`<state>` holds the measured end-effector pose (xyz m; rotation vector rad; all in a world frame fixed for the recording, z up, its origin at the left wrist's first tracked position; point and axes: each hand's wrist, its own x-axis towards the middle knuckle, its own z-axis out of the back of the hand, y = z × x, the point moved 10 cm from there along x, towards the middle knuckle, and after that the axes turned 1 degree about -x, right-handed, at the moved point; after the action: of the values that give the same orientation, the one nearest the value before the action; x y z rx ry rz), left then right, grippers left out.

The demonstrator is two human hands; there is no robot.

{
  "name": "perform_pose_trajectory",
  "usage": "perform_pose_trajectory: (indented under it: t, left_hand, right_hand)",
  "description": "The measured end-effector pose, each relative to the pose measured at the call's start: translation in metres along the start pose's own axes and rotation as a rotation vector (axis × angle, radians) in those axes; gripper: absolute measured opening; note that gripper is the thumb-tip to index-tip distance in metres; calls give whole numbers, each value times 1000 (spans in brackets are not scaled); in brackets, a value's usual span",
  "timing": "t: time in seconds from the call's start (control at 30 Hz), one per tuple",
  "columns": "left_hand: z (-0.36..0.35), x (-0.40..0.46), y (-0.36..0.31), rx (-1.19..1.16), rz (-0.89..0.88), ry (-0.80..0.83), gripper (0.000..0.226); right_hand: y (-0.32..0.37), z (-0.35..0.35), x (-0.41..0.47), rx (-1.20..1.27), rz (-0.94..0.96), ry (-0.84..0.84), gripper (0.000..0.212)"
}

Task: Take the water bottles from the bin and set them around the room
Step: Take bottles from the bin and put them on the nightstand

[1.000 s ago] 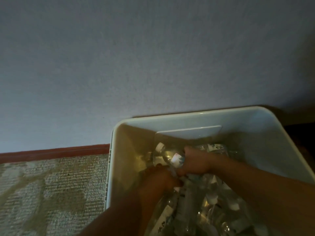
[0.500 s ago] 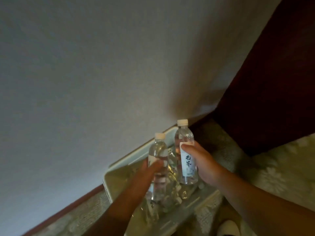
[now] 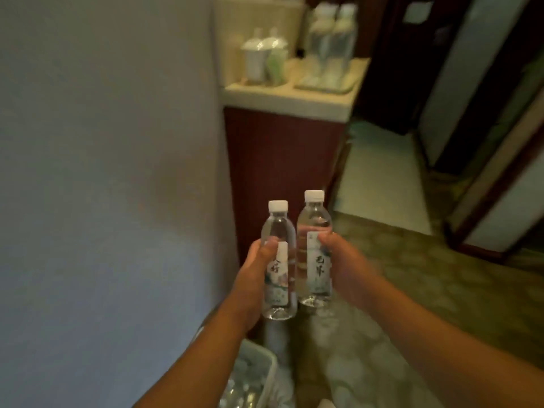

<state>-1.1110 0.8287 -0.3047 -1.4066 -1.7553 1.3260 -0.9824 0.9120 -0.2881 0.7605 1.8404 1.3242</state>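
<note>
I hold two clear water bottles upright and side by side in front of me. My left hand [image 3: 255,272] grips the left bottle [image 3: 279,260], thumb across its white label. My right hand [image 3: 343,266] grips the right bottle [image 3: 314,248], which stands a little higher. Both have white caps. The pale bin [image 3: 266,363] with several more bottles lies on the floor at the bottom, under my left forearm.
A dark red cabinet [image 3: 282,172] with a cream countertop [image 3: 294,97] stands ahead against the wall. On it are two more water bottles [image 3: 332,39] on a tray and lidded cups [image 3: 262,54]. Patterned carpet [image 3: 412,290] runs right toward a doorway [image 3: 379,172].
Both hands lifted a bottle each out of the bin and raised them. My view swung up from the bin and wall toward the cabinet and doorway.
</note>
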Motion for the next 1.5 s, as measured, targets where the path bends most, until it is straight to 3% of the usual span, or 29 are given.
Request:
perform_pose_trajectory:
  t: [0.2,0.33,0.53,0.73,0.87,0.97,1.03,1.13,1.3,1.5]
  left_hand:
    - [-222,-57,-63,95,-40,520,56]
    - [-348,-114,-68,203,-20,668,37]
    - [-536,-224,-32,286,-2,917,59]
    - [-706,-360,63,332,70,1140,48]
    - [-816,-468,135,415,93,1268,66]
    - [-895,-541,181,444,85,1367,73]
    - [-941,-585,205,435,84,1441,64]
    - [-1003,-636,242,422,105,1530,58]
    - [-1103,-712,293,384,132,1726,67]
    - [-1199,-807,342,372,129,1916,70]
  right_hand:
    - [133,116,-145,-2,210,-288,55]
    - [181,202,-272,-39,291,-502,57]
    - [218,318,-475,-95,368,-814,53]
    - [204,427,-690,-107,411,-1128,53]
    - [187,496,-836,-196,391,-1325,58]
    - [175,550,-935,-213,366,-1437,39]
    - [166,586,-992,-194,346,-1506,26]
    - [158,630,-1064,-198,302,-1603,22]
    - [155,693,-1166,-250,246,-1764,34]
    - [157,728,-1267,-263,274,-1942,33]
